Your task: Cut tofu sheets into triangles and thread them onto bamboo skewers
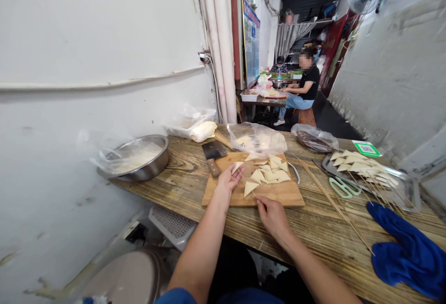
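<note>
My left hand [230, 178] pinches a pale triangular slice [237, 167], which looks like tofu, over the left part of a wooden cutting board [230, 198]. In my right hand [272, 213], closed at the board's front edge, is a thin wooden skewer [253, 194] that slants up toward the left hand. Another triangular slice [250, 188] lies along the skewer; whether it is pierced, I cannot tell. Several loose triangular slices [270, 174] are heaped on the board's right half. A cleaver [213, 151] rests at the board's back left corner, its wooden handle toward me.
On the right are bare skewers [322, 192], green-handled scissors [343, 188], a metal tray [414, 192] of skewered slices and a blue cloth [407, 253]. A steel bowl [162, 155] stands left, a plastic bag [259, 139] behind the board. A co-worker [306, 83] sits at another table.
</note>
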Demonstrator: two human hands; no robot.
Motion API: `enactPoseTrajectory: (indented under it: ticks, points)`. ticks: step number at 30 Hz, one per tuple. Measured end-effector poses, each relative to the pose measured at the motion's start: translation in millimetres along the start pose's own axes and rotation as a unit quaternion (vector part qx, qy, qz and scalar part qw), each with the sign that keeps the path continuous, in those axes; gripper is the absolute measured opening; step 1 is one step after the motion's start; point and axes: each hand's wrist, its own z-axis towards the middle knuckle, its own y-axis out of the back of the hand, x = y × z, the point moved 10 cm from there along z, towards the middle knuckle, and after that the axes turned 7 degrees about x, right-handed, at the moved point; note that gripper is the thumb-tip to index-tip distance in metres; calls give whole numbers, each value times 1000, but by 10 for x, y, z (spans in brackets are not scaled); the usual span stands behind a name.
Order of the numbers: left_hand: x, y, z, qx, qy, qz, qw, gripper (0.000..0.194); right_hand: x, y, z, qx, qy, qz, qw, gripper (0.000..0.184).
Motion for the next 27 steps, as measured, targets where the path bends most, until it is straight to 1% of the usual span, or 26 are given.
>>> enactPoseTrajectory:
  ticks: [6,13,17,27]
  points:
    - [13,-5,-4,2,-6,5,1000,5,-4,-14,5,9,-3,-3,1000,33]
    - [20,-43,-20,18,-23,34,999,3,-5,-18,11,5,-5,-2,1000,32]
    - [28,-66,-28,28,-25,46,998,5,1,-20,7,1,0,-1,1000,32]
    - [24,-97,-64,44,-44,66,996,7,35,-29,12,4,-14,-39,999,33]
